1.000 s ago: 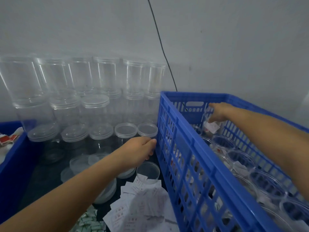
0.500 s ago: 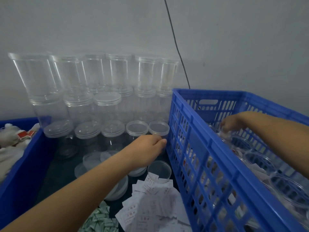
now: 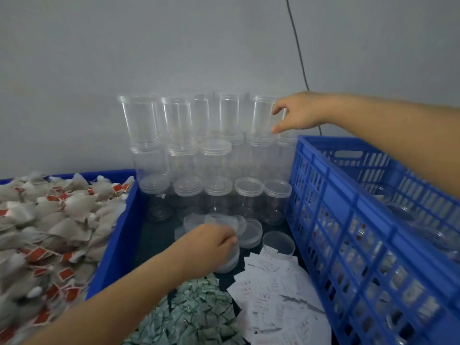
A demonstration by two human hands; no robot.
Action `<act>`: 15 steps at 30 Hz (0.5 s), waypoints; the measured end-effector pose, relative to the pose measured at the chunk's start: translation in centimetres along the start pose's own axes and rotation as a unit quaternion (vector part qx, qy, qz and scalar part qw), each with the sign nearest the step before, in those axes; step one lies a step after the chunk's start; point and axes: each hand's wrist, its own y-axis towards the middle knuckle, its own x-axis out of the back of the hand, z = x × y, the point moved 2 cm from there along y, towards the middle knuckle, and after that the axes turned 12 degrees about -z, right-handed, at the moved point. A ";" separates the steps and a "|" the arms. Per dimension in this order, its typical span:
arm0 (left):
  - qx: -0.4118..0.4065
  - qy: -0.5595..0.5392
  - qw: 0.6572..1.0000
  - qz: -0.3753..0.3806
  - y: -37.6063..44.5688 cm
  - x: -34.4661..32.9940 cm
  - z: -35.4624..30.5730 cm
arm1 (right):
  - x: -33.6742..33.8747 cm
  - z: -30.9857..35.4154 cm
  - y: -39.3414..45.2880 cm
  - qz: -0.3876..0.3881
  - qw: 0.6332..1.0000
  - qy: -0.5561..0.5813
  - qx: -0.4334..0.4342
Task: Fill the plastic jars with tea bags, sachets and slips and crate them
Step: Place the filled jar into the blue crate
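Two blue crates (image 3: 368,220) flank three tiers of clear plastic jars (image 3: 224,160) against a grey wall. Right hand (image 3: 296,115) opens around a top jar (image 3: 261,115); left hand's (image 3: 211,245) grip pinches a lid (image 3: 221,221) above sachets (image 3: 196,317) and slips (image 3: 276,290) on the dark counter (image 3: 156,235).

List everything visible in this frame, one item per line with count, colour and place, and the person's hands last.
Plastic jars: many, clear, stacked in tiers against the wall.
Loose lids: several, clear, on the dark surface before the stack.
Tea bags: a heap, beige with red tags, in the left blue bin.
Sachets: a pile, pale green, bottom centre.
Slips: a pile, white, printed, beside the sachets.
Crate: one, blue, slatted, at right, jars inside.
Cable: one, dark, on the wall.
Left hand: on the lids; grip unclear.
Right hand: thumb and fingers spread around a top-tier jar.
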 end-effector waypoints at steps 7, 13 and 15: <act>0.050 0.004 0.998 -0.033 -4.8 1.5 6.6 | -7.5 8.1 5.3 -0.012 0.990 0.129 -0.051; 0.087 -0.042 0.992 -0.078 -5.7 1.0 8.5 | -13.9 10.2 8.0 -0.028 0.976 0.181 -0.113; 0.093 -0.045 0.992 -0.074 -5.8 0.8 8.7 | -14.8 10.2 8.6 -0.038 0.974 0.187 -0.125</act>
